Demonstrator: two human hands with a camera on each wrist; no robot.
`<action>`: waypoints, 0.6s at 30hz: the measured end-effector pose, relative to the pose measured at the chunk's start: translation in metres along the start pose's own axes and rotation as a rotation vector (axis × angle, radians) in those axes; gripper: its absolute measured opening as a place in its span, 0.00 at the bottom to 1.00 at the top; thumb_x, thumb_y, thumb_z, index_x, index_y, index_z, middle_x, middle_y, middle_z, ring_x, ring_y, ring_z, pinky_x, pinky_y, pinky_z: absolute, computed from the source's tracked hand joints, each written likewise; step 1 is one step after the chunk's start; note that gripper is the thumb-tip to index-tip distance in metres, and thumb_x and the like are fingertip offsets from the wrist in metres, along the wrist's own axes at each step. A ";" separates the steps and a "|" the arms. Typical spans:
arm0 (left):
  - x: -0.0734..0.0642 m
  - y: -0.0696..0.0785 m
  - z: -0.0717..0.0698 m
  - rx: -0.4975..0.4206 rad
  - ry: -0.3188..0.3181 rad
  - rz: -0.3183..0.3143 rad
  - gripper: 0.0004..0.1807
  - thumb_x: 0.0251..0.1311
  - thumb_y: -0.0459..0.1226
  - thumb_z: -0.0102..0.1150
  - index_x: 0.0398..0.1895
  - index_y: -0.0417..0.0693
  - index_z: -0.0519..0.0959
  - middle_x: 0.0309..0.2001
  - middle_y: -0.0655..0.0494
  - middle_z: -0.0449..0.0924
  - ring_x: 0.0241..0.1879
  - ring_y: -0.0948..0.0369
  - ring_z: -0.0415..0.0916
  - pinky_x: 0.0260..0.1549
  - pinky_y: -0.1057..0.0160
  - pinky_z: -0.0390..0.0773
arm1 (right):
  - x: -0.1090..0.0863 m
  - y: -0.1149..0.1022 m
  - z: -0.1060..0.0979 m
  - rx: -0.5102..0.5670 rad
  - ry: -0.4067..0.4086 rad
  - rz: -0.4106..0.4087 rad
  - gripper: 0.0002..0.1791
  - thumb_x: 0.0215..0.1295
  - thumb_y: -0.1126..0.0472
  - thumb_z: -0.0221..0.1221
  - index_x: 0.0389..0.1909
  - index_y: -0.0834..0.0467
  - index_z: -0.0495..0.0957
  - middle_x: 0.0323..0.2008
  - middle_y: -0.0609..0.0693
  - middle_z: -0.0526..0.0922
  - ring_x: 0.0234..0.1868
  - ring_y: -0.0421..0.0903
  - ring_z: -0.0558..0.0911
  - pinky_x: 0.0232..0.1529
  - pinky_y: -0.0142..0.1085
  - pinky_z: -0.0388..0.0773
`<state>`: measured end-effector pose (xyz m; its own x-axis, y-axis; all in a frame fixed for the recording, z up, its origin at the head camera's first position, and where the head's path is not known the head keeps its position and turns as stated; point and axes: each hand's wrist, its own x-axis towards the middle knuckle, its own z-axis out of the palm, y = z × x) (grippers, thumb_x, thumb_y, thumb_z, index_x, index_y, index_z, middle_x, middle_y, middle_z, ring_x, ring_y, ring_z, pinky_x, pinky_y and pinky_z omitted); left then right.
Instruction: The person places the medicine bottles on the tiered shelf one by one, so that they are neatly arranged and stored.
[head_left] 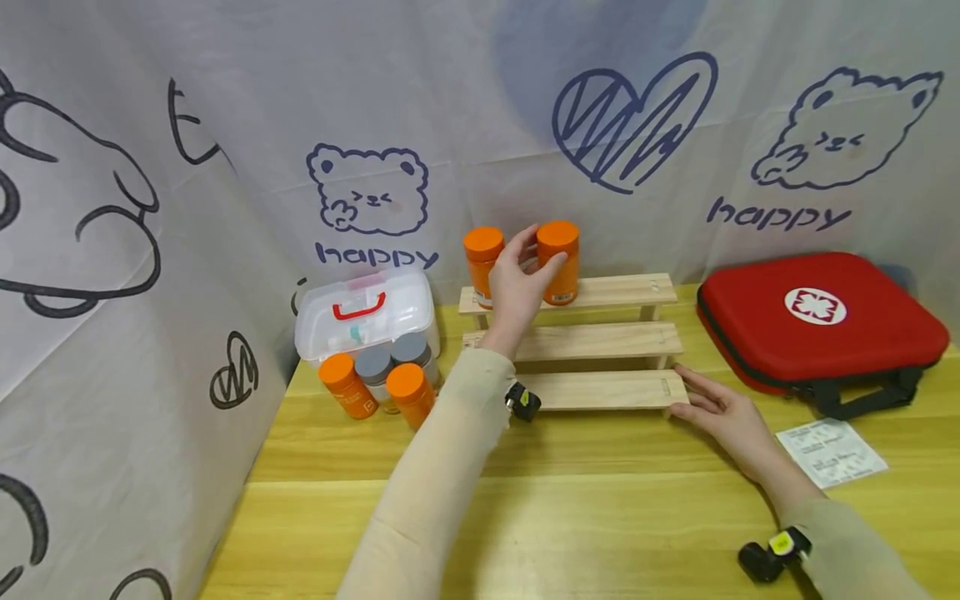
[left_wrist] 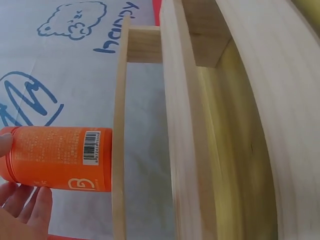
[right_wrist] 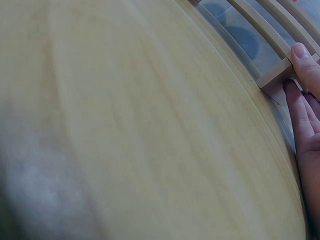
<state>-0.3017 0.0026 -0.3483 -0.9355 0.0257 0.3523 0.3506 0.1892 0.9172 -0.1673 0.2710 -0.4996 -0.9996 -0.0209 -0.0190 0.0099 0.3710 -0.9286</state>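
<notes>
My left hand (head_left: 519, 287) grips an orange jar (head_left: 564, 265) near its lid, thumb on one side and fingers on the other. This jar stands upright at the top tier of a three-tier wooden rack (head_left: 615, 390). In the left wrist view the jar (left_wrist: 62, 155) has its base right at the board's edge, with a barcode showing. A second orange jar (head_left: 480, 250) is on the same tier to the left, partly hidden by my left hand. My right hand (head_left: 731, 421) holds the right end of the lowest tier; the right wrist view shows the thumb (right_wrist: 302, 57) over the rack's corner.
Left of the rack, two more orange jars (head_left: 347, 387) and two grey-lidded jars (head_left: 372, 365) stand before a clear box (head_left: 405, 300) with a red handle. On the right lie a red first-aid case (head_left: 885, 325) and a printed white sheet (head_left: 831, 452). A patterned cloth (head_left: 480, 100) hangs behind.
</notes>
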 end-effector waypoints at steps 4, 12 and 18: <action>-0.005 0.000 -0.001 0.059 -0.002 0.027 0.34 0.56 0.38 0.68 0.66 0.44 0.69 0.59 0.52 0.73 0.56 0.59 0.72 0.53 0.68 0.74 | 0.000 0.001 0.001 0.001 0.005 -0.001 0.39 0.62 0.48 0.63 0.72 0.51 0.60 0.59 0.63 0.73 0.47 0.23 0.74 0.43 0.19 0.73; -0.035 -0.003 -0.018 0.108 -0.022 0.111 0.33 0.56 0.37 0.67 0.65 0.43 0.69 0.60 0.50 0.73 0.58 0.59 0.70 0.56 0.67 0.71 | -0.001 0.000 0.001 0.013 -0.005 -0.002 0.39 0.62 0.48 0.62 0.72 0.50 0.60 0.59 0.64 0.73 0.47 0.23 0.74 0.43 0.20 0.73; -0.069 -0.009 -0.049 0.140 -0.016 0.195 0.28 0.56 0.35 0.67 0.61 0.40 0.73 0.57 0.47 0.75 0.55 0.56 0.72 0.55 0.62 0.73 | -0.001 0.000 0.000 0.011 -0.005 -0.004 0.38 0.63 0.48 0.62 0.72 0.50 0.60 0.58 0.64 0.73 0.47 0.23 0.74 0.42 0.20 0.74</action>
<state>-0.2384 -0.0492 -0.3721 -0.8516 0.0906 0.5163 0.5165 0.3131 0.7970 -0.1663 0.2711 -0.4997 -0.9995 -0.0275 -0.0171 0.0060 0.3608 -0.9326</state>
